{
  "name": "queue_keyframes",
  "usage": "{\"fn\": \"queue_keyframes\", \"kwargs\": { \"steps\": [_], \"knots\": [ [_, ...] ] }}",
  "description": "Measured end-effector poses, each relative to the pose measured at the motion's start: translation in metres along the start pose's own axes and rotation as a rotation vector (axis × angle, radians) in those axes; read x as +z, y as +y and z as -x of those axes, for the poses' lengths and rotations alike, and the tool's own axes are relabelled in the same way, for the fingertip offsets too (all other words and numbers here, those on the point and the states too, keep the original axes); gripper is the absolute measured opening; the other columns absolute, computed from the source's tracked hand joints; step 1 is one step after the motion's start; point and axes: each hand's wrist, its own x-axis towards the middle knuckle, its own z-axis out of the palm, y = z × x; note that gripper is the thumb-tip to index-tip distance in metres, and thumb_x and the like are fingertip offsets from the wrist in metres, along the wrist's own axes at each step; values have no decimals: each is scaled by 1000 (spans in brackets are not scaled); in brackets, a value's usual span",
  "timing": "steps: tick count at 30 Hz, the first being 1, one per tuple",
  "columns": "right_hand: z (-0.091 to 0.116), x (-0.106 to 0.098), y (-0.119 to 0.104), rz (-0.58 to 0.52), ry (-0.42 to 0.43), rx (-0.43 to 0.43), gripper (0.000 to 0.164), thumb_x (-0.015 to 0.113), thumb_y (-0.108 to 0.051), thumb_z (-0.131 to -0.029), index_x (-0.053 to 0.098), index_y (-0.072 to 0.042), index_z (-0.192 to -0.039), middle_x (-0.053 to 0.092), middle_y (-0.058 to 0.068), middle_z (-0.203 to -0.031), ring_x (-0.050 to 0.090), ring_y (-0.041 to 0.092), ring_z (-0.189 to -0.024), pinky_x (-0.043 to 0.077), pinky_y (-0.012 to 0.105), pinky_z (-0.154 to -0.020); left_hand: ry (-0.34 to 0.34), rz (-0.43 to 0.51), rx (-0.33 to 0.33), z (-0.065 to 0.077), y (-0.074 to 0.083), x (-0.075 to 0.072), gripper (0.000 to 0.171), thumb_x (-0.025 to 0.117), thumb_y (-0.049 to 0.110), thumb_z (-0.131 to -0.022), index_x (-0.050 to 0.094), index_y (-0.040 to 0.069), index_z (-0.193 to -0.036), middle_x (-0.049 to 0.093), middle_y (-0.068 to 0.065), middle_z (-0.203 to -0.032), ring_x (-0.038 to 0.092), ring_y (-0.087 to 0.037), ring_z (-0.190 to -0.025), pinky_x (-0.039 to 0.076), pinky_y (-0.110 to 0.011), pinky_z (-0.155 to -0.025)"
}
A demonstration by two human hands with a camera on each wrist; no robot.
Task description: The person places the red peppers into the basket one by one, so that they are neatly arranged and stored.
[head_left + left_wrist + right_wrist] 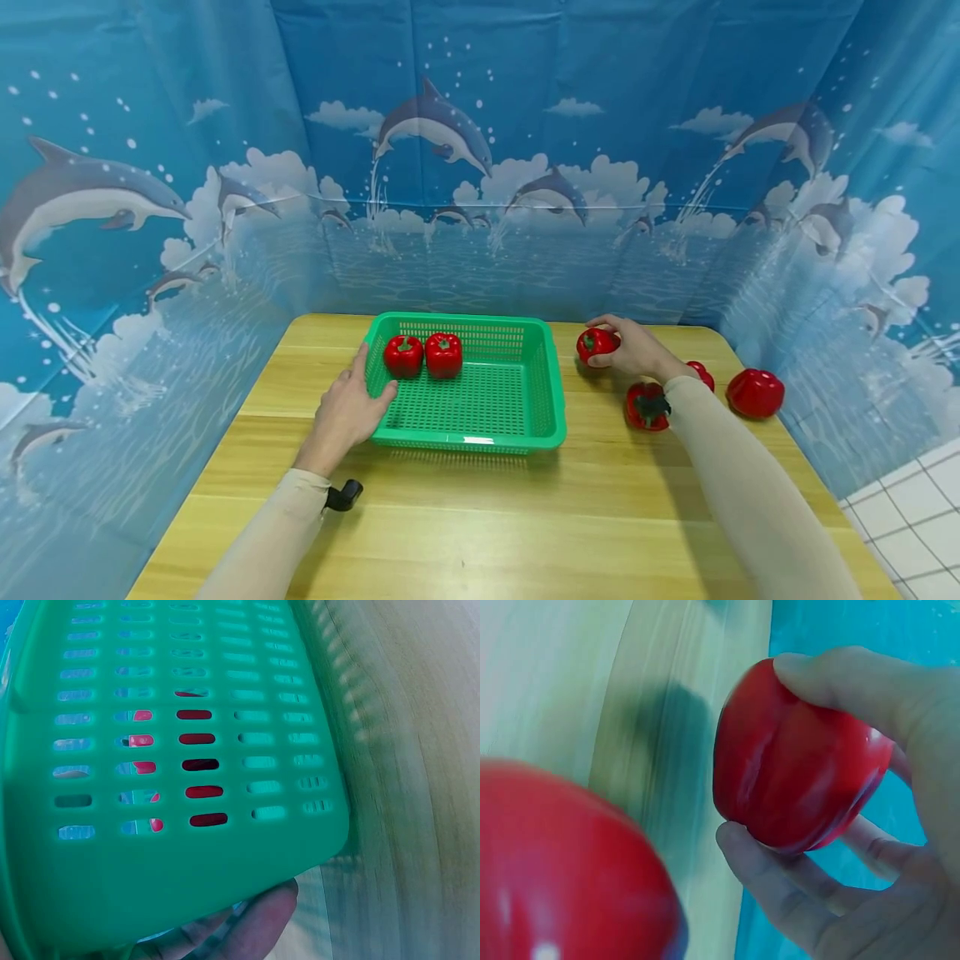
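My right hand (pixel 636 348) grips a red bell pepper (pixel 597 344) above the table, right of the green plastic basket (pixel 551 392). In the right wrist view, thumb and fingers curl round this pepper (pixel 795 761), and its shadow falls on the wood. My left hand (pixel 351 406) holds the basket's left side, thumb over the rim; the left wrist view shows fingertips (pixel 266 919) at a corner of the slotted wall (pixel 150 866). Inside the basket, two red bell peppers, one left (pixel 403 358) and one right (pixel 444 357), sit side by side against the back.
Near my right forearm lie a red bell pepper (pixel 645 407) with a dark green stem, another partly hidden pepper (pixel 701 375), and a third pepper (pixel 754 393) by the table's right edge. A dolphin-print curtain (pixel 480 250) surrounds the wooden table (pixel 465 533) at the back and sides.
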Motion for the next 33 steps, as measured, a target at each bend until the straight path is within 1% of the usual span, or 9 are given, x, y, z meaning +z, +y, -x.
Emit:
{"fn": "queue_keyframes", "kwargs": {
  "steps": [4, 10, 13, 19, 24, 30, 33],
  "knots": [
    [2, -1, -5, 7, 13, -14, 68, 84, -28, -110, 57, -14, -171, 60, 31, -165, 65, 54, -143, 63, 69, -113, 0, -4, 3, 0, 0, 0, 98, 59, 55, -118, 8, 12, -189, 55, -42, -166, 70, -64, -134, 60, -76, -110],
    [4, 0, -11, 0, 30, -18, 67, 85, -35, -110, 58, -17, -168, 62, 27, -162, 68, 47, -138, 63, 66, -112, 2, -12, 10, -1, 0, 0, 99, 57, 57, -117, 7, 11, -189, 55, -43, -167, 70, -64, -135, 60, -75, -110],
    [5, 0, -14, -4, 41, -29, 67, 86, -36, -110, 58, -16, -168, 63, 26, -159, 69, 46, -135, 63, 66, -110, 2, -12, 12, -1, 0, 0, 99, 58, 57, -117, 7, 10, -189, 55, -43, -167, 70, -64, -136, 60, -75, -111],
    [7, -1, -22, -28, 72, -49, 65, 87, -34, -109, 59, -16, -164, 68, 24, -152, 68, 46, -136, 61, 69, -112, 1, -12, 8, 0, 1, 0, 99, 58, 57, -117, 7, 11, -189, 55, -43, -167, 70, -64, -135, 60, -75, -111],
    [8, -2, -28, -31, 83, -69, 66, 88, -37, -108, 59, -17, -164, 67, 22, -153, 71, 44, -132, 64, 65, -110, 2, -13, 7, 0, 0, 1, 99, 57, 57, -118, 7, 11, -189, 55, -43, -167, 70, -64, -134, 61, -75, -110],
    [10, -3, -37, -55, 92, -83, 66, 88, -36, -108, 58, -17, -164, 66, 21, -158, 68, 49, -142, 63, 67, -113, 6, -16, 10, 0, 1, 1, 99, 58, 56, -117, 8, 10, -189, 55, -43, -166, 70, -63, -135, 60, -75, -110],
    [11, -4, -42, -46, 99, -96, 67, 88, -35, -108, 57, -15, -164, 65, 21, -159, 68, 50, -142, 63, 68, -113, 5, -16, 10, 0, 1, 1, 99, 59, 55, -117, 8, 10, -189, 56, -43, -166, 70, -64, -136, 60, -76, -110]
  ]
}}
